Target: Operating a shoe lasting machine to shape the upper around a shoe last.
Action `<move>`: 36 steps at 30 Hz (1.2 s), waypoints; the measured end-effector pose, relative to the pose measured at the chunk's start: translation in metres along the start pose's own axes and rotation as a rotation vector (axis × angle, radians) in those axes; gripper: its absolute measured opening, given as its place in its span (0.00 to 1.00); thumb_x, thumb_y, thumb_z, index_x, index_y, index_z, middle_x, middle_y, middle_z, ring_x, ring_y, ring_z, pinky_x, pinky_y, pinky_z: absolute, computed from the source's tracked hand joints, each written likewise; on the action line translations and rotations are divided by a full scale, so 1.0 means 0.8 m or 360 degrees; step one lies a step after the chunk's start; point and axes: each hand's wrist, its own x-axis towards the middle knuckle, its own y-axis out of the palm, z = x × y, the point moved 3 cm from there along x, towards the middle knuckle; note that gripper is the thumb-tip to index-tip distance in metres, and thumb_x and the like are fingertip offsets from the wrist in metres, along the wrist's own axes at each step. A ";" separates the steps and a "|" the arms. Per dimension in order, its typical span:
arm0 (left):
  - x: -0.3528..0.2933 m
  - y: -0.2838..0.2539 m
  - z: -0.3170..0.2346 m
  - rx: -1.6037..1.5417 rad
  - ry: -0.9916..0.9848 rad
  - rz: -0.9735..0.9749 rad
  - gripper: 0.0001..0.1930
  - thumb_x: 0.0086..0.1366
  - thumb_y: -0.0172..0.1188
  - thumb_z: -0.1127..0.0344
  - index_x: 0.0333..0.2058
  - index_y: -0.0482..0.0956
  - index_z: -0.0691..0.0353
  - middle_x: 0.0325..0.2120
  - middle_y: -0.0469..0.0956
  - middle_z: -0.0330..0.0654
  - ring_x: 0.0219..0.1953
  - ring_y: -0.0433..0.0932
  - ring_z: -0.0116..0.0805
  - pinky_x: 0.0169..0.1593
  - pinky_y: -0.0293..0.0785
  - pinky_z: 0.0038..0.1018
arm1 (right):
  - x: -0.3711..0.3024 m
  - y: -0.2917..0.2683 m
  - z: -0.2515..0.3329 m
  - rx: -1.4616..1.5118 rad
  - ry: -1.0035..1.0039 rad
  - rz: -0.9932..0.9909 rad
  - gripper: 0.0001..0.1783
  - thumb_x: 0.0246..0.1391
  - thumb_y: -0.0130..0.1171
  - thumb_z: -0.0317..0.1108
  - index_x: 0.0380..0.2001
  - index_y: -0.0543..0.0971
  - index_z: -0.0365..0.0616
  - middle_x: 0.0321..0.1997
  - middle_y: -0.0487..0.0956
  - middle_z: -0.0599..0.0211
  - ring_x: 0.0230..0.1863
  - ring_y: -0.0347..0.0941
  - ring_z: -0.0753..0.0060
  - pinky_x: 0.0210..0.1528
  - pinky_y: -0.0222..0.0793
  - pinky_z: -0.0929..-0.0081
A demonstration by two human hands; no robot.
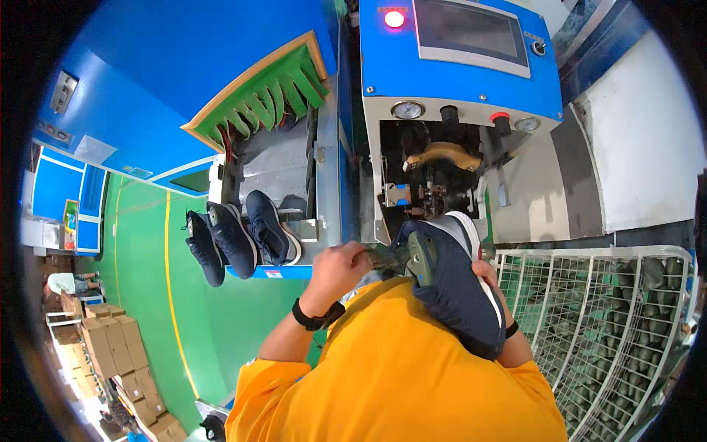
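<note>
A dark navy sneaker [464, 298] with a white sole is held in front of my chest, its toe tilted down toward the right. Inside its opening sits a green shoe last [422, 258]. My right hand [487, 274] grips the shoe from its sole side, and most of that hand is hidden behind it. Left of the shoe, my left hand [339, 274] is closed with the fingers pinched near the collar. Something dark and thin appears between those fingers and the shoe, too blurred to name.
Three navy sneakers [269, 230] stand on the conveyor end [258, 177], below a green fringe curtain [265, 103]. Ahead is a blue-topped machine [383, 59] with a screen and gauges. A white wire cart [589, 254] of shoe lasts is at right. Cardboard boxes [110, 346] stand far left.
</note>
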 end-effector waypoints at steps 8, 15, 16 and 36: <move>-0.011 -0.050 0.100 0.0057 -0.0662 -0.0671 0.09 0.63 0.58 0.63 0.35 0.84 0.60 0.26 0.81 0.55 0.30 0.81 0.57 0.34 0.76 0.46 | 0.010 0.005 0.001 0.0183 -0.0017 -0.0035 0.39 0.51 0.62 0.37 0.66 0.66 0.33 0.58 0.78 0.50 0.55 0.79 0.53 0.60 0.76 0.59; 0.017 -0.017 0.013 0.0066 -0.0254 0.0368 0.20 0.68 0.57 0.47 0.37 0.86 0.59 0.29 0.82 0.56 0.35 0.82 0.58 0.37 0.77 0.45 | 0.024 -0.050 0.019 -0.0439 -0.0251 -0.0105 0.39 0.51 0.63 0.36 0.66 0.65 0.33 0.58 0.78 0.50 0.54 0.79 0.53 0.58 0.76 0.59; 0.025 0.000 0.006 -0.0234 -0.0266 0.0431 0.23 0.68 0.56 0.44 0.38 0.85 0.60 0.29 0.82 0.56 0.36 0.82 0.57 0.38 0.76 0.45 | 0.028 -0.066 0.022 -0.0525 -0.0283 -0.0116 0.39 0.51 0.63 0.36 0.66 0.65 0.33 0.57 0.78 0.50 0.54 0.79 0.53 0.58 0.76 0.59; 0.017 0.047 -0.006 -0.3055 0.0117 0.1608 0.09 0.64 0.66 0.65 0.34 0.80 0.65 0.24 0.75 0.34 0.24 0.70 0.21 0.28 0.66 0.22 | 0.064 -0.049 0.092 -0.1741 -0.0774 -0.0509 0.56 0.41 0.70 0.30 0.73 0.54 0.34 0.65 0.70 0.59 0.63 0.67 0.68 0.66 0.59 0.74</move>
